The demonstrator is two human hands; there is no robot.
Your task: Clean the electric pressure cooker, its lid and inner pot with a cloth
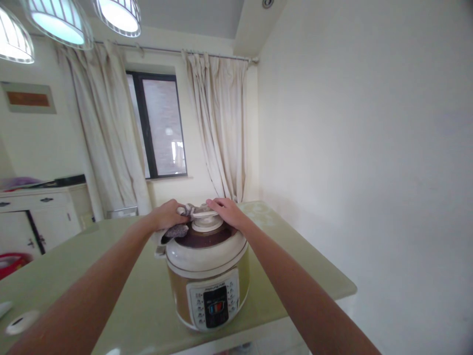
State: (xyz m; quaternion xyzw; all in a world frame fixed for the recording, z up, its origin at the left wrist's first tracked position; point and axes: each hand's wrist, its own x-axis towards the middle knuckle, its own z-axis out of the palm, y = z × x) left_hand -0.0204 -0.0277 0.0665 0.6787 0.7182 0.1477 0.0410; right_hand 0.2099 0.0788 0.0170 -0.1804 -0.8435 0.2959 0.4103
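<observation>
An electric pressure cooker (209, 276) with a cream lid and a front control panel stands on a pale green table (121, 296). My left hand (168, 215) is closed on a grey cloth (178, 229) pressed to the left of the lid, beside the round lid knob (205, 217). On the right side of the lid rests my right hand (228, 211), fingers stretched flat and touching the knob's edge.
A white wall runs along the right. Curtains and a dark window (158, 125) are behind the table. A white cabinet (40, 214) stands at left with a red object (11, 264) below. A small white round thing (22, 323) lies at the table's near left.
</observation>
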